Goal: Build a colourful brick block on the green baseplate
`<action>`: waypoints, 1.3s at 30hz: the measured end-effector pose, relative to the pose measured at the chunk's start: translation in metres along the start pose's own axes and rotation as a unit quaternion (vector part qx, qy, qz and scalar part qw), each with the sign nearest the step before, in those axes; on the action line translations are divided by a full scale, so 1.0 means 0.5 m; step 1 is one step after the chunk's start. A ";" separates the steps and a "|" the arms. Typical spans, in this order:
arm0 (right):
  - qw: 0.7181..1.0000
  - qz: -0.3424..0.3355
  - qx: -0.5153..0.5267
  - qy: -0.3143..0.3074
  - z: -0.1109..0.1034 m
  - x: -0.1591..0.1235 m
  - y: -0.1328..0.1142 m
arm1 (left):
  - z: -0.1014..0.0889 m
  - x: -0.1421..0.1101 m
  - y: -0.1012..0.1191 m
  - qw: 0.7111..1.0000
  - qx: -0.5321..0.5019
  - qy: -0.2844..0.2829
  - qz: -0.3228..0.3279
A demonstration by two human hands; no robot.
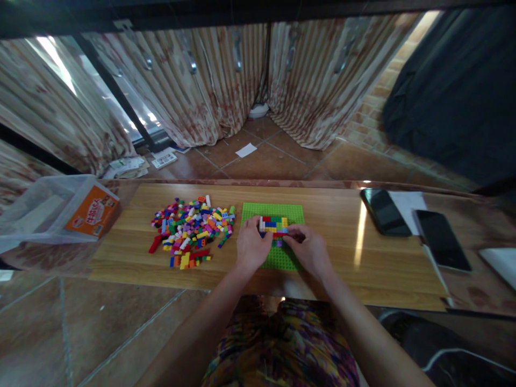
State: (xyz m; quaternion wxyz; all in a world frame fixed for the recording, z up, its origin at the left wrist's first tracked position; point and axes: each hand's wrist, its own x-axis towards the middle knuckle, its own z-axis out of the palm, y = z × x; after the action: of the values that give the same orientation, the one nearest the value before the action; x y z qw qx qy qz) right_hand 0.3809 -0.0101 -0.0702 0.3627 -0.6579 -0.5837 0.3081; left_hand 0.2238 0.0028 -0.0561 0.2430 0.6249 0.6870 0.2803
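A green studded baseplate [282,263] lies on the wooden board in front of me. On it sits a low build of toy bricks [274,222] in red, blue, yellow, green and white, with a purple brick at its near side. My left hand [253,246] is closed around the build's left side, thumb at the near edge. From the right, my right hand [310,250] pinches at the build's near right corner, beside a red strip. Its fingertips cover whatever small piece may be between them.
A loose pile of small mixed-colour bricks [197,223] spreads left of the baseplate on the wooden board [342,258]. Farther left stands a clear plastic tub [60,209] with an orange label. Two dark phones [386,212] and white papers lie at the right.
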 end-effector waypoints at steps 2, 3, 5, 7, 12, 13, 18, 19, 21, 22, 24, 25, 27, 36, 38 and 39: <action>1.000 -0.001 0.013 0.001 -0.004 0.003 0.006 | 0.003 -0.001 0.001 1.000 0.000 0.003 -0.001; 1.000 -0.003 0.017 0.004 -0.005 0.005 0.010 | 0.004 -0.002 0.001 1.000 -0.002 0.004 -0.001; 1.000 -0.005 0.016 0.008 -0.006 0.010 0.016 | 0.005 -0.002 0.000 1.000 -0.006 0.006 -0.003; 1.000 -0.005 0.007 0.005 -0.005 0.016 0.020 | 0.006 -0.001 0.000 1.000 -0.010 0.007 -0.006; 1.000 0.001 -0.005 -0.002 -0.001 0.026 0.019 | 0.005 0.005 0.003 0.999 -0.023 0.001 -0.030; 1.000 0.004 -0.006 -0.004 0.000 0.027 0.018 | 0.004 0.007 0.004 0.999 -0.024 -0.001 -0.035; 1.000 0.020 -0.013 -0.013 0.000 0.030 0.016 | 0.003 0.016 0.008 0.998 -0.030 -0.015 -0.061; 1.000 0.021 -0.016 -0.013 0.000 0.030 0.016 | 0.003 0.017 0.008 0.997 -0.032 -0.016 -0.063; 1.000 0.019 -0.017 -0.016 0.000 0.032 0.017 | 0.003 0.017 0.008 0.997 -0.034 -0.017 -0.061; 1.000 0.019 -0.015 -0.019 -0.001 0.033 0.018 | 0.004 0.017 0.007 0.998 -0.034 -0.015 -0.058; 0.999 0.015 0.001 -0.029 -0.005 0.034 0.021 | 0.005 0.015 0.005 0.998 -0.035 -0.012 -0.053; 0.999 0.012 0.014 -0.037 -0.009 0.035 0.023 | 0.006 0.013 0.004 0.998 -0.038 -0.012 -0.050; 0.997 0.009 0.050 -0.053 -0.018 0.036 0.029 | 0.005 0.006 0.002 0.998 -0.049 -0.012 -0.039; 0.978 0.077 0.194 0.015 -0.053 0.026 0.069 | -0.089 -0.094 -0.081 0.994 -0.016 0.082 0.074; 0.971 0.099 0.203 0.072 -0.059 0.011 0.064 | -0.130 -0.115 -0.131 0.991 0.023 0.119 0.065; 0.969 0.105 0.203 0.090 -0.062 0.003 0.059 | -0.151 -0.123 -0.157 0.988 0.047 0.141 0.050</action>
State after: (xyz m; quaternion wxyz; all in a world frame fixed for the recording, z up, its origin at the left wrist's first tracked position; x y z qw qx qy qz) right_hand 0.4228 -0.0138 -0.0780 0.5053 -0.6529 -0.4016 0.3964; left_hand 0.1218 -0.0693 -0.0563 0.1000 0.6237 0.6944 0.3447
